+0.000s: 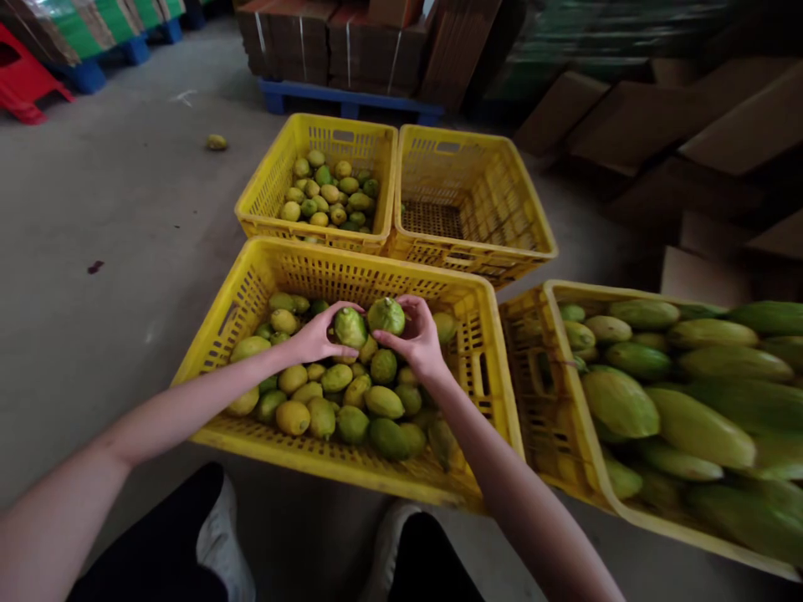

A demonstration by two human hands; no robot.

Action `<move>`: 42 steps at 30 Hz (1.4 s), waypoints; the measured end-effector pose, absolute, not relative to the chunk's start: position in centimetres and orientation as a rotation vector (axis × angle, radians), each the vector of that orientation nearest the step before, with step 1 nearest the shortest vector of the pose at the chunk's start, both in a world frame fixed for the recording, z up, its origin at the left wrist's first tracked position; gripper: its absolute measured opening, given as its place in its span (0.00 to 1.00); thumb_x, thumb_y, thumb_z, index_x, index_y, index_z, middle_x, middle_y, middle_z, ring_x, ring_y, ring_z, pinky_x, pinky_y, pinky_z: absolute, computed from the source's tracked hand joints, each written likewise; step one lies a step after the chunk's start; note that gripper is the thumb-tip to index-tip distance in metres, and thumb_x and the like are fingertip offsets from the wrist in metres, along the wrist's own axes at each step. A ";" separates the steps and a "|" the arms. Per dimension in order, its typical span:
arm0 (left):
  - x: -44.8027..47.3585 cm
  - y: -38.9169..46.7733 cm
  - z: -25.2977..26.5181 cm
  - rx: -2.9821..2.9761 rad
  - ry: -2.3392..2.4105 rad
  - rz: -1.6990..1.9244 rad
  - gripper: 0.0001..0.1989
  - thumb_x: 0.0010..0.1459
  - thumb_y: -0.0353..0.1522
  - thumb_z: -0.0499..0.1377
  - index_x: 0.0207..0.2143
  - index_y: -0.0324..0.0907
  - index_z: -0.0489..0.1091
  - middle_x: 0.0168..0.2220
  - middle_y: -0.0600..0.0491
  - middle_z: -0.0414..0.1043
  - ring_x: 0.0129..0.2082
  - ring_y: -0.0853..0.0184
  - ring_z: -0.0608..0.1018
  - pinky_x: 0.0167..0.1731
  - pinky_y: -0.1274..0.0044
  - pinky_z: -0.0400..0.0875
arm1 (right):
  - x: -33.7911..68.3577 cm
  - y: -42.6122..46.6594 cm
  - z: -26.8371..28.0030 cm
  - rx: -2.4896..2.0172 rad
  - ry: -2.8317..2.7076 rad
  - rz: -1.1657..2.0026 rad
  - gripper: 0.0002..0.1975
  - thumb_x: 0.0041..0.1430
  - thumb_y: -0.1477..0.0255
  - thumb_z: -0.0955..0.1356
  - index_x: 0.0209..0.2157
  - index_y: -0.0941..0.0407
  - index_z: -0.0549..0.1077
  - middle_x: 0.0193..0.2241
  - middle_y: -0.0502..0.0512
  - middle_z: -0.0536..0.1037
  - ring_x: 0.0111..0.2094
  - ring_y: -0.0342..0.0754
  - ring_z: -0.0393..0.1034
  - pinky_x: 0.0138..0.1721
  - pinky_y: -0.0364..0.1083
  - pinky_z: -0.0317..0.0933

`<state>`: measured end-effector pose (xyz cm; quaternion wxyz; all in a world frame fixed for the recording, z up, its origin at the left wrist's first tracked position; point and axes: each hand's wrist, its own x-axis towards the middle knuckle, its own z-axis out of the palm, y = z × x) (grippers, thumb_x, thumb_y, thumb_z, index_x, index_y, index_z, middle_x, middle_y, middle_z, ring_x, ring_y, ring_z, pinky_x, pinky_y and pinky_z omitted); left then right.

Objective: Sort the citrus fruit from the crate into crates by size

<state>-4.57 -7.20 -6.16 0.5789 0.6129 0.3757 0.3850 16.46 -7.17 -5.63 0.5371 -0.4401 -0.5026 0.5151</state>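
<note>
My left hand (323,336) is closed around a green lemon (350,328), its stem end facing up. Beside it, my right hand (419,336) grips another green lemon (386,316) from the right. The two fruits are close together, above a yellow plastic crate (351,269). Green and yellow lemons lie loose in that crate, among them a yellow lemon (292,417) near its front side. My forearms reach over the front rim and hide part of the fruit.
Behind stand a yellow crate (251,196) with smaller lemons and another yellow crate (473,251). At right, a yellow crate (552,376) holds large green papayas (696,426). One fruit (217,143) lies on the floor. Cardboard stacks (376,54) rest on a blue pallet (351,102).
</note>
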 end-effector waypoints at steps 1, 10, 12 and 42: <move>-4.7 -7.1 -6.0 1.526 0.900 0.962 0.33 0.44 0.33 0.75 0.53 0.41 0.69 0.53 0.44 0.73 0.53 0.55 0.77 0.56 0.65 0.71 | 16.4 -7.4 -5.6 -1.048 -1.273 1.128 0.33 0.35 0.63 0.82 0.42 0.49 0.67 0.44 0.50 0.74 0.45 0.51 0.72 0.49 0.52 0.70; -5.6 -7.5 -4.5 2.248 0.898 1.251 0.26 0.56 0.20 0.60 0.56 0.45 0.70 0.58 0.45 0.73 0.59 0.59 0.75 0.60 0.64 0.69 | 15.7 -9.1 -5.4 -1.093 -1.684 0.447 0.25 0.53 0.67 0.75 0.49 0.46 0.63 0.46 0.61 0.70 0.49 0.63 0.68 0.49 0.64 0.69; -5.4 -7.9 -4.5 2.285 0.854 1.244 0.29 0.55 0.17 0.57 0.57 0.46 0.69 0.57 0.46 0.73 0.60 0.59 0.74 0.61 0.63 0.69 | 15.6 -9.1 -5.7 -1.046 -1.714 0.350 0.26 0.54 0.70 0.74 0.51 0.46 0.62 0.47 0.60 0.69 0.49 0.62 0.68 0.47 0.63 0.71; -5.9 -5.9 -4.9 0.287 0.805 0.570 0.16 0.56 0.29 0.56 0.46 0.34 0.74 0.35 0.42 0.81 0.34 0.56 0.84 0.38 0.66 0.80 | 14.2 -8.0 -5.4 -1.290 -0.399 1.944 0.16 0.65 0.56 0.68 0.37 0.55 0.75 0.27 0.54 0.81 0.23 0.47 0.75 0.18 0.44 0.69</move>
